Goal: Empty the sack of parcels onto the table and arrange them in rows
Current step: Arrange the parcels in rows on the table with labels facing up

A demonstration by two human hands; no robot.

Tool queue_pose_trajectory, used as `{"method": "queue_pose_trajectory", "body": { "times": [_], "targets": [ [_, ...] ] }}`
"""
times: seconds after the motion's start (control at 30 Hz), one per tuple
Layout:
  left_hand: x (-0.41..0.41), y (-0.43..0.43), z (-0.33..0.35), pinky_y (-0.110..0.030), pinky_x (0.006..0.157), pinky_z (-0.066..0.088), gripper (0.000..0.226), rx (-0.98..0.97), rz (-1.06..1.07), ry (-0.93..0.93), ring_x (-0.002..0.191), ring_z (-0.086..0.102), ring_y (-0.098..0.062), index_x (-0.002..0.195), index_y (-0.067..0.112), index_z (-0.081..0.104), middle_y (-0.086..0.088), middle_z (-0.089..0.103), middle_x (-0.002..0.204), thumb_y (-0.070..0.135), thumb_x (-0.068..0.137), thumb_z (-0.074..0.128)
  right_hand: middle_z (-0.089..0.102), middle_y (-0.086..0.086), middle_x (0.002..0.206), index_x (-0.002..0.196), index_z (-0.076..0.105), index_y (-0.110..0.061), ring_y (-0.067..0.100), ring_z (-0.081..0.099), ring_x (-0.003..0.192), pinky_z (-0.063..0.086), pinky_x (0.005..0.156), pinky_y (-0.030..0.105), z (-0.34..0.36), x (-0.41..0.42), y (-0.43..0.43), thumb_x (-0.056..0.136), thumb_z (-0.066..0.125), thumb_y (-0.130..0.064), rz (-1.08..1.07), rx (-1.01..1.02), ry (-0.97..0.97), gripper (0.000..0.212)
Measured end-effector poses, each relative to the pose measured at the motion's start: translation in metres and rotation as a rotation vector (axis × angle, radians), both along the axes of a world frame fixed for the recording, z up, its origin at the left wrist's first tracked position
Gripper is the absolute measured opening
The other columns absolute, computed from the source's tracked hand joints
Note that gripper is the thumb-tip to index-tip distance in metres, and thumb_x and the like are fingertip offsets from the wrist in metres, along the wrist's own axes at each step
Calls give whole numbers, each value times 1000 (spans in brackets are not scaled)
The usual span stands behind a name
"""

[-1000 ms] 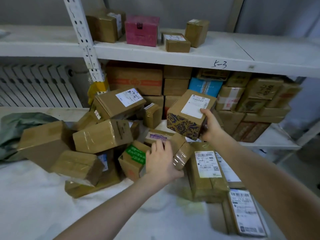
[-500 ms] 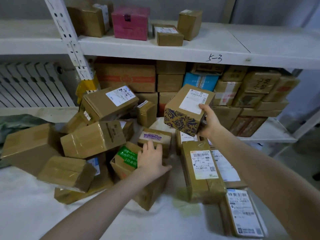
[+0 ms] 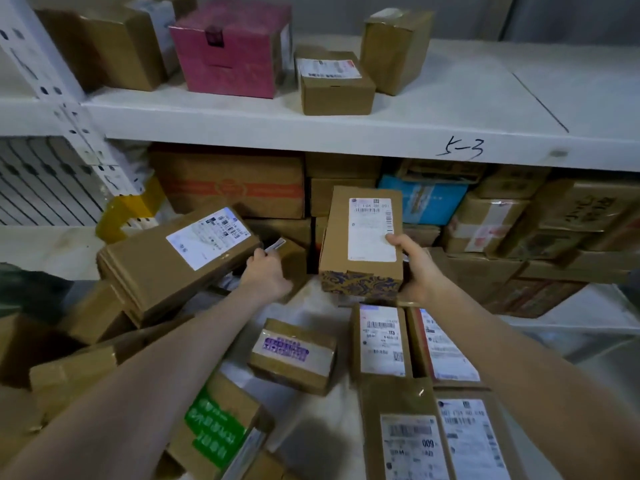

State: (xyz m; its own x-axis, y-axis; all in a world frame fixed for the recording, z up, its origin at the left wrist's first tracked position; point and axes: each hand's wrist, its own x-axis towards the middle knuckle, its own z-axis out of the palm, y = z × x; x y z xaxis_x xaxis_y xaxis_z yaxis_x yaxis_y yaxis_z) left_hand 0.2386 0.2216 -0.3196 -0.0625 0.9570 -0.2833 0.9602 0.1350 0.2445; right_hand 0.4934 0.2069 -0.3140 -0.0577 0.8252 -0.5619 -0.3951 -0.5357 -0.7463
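My right hand [image 3: 414,271] grips a brown box with a blue patterned base and a white label [image 3: 363,240], standing it at the far end of the white table [image 3: 318,420]. My left hand [image 3: 268,271] is closed on a small brown box [image 3: 292,258] beside a long labelled box [image 3: 173,261]. Several labelled parcels [image 3: 381,344] lie flat side by side at the lower right. A jumbled pile of brown parcels [image 3: 79,368] covers the left. A box with a purple label [image 3: 294,355] and one with a green label [image 3: 218,431] lie in the middle.
A white shelf [image 3: 415,112] above holds a pink box [image 3: 232,50] and several brown boxes. Stacked cartons [image 3: 519,223] fill the space under it behind the table. A white upright post [image 3: 65,109] stands at the left, a yellow object [image 3: 128,213] by its foot.
My right hand carried the patterned box forward and turned it label-up near the table's back. My left hand left the green-labelled box and reached forward to the small brown box. The view moved closer.
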Motion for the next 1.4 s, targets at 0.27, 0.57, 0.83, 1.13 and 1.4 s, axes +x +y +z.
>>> {"method": "queue_pose_trajectory", "body": {
  "times": [0.27,0.57,0.83,1.13,1.4],
  "targets": [
    [20,56,-42,-48,111,30,89,-26,141,-54,140,19,-39,152,5,3,-21,18,152,10,86,63,65,14,123,128,57,-23,35,57,115,45,94,51,-27,35,9,73,61,-44,38,-2,72,59],
    [18,40,-25,-46,96,45,76,-99,-47,94,124,42,-35,129,16,44,-13,41,130,38,66,81,69,15,112,118,60,-19,33,61,105,47,83,46,-43,5,20,91,51,-38,-45,3,143,34],
    [-26,49,83,-33,58,42,62,-14,265,-106,99,55,-29,110,8,54,-16,48,132,44,67,79,69,11,116,116,61,-21,29,63,107,49,89,45,-51,-23,24,89,57,-38,-42,47,-30,33],
    [-29,29,90,-39,87,46,84,457,347,-319,120,47,-31,130,14,42,-10,43,132,48,65,82,63,5,112,137,41,-17,20,64,95,54,77,34,-55,-84,18,81,73,-34,81,91,-430,67],
    [-21,20,72,-37,85,45,77,516,248,-322,116,48,-29,123,14,45,-9,43,125,45,64,83,36,19,138,140,33,-7,39,44,124,39,105,46,-83,-132,29,85,64,-49,147,62,-861,76]
  ]
}}
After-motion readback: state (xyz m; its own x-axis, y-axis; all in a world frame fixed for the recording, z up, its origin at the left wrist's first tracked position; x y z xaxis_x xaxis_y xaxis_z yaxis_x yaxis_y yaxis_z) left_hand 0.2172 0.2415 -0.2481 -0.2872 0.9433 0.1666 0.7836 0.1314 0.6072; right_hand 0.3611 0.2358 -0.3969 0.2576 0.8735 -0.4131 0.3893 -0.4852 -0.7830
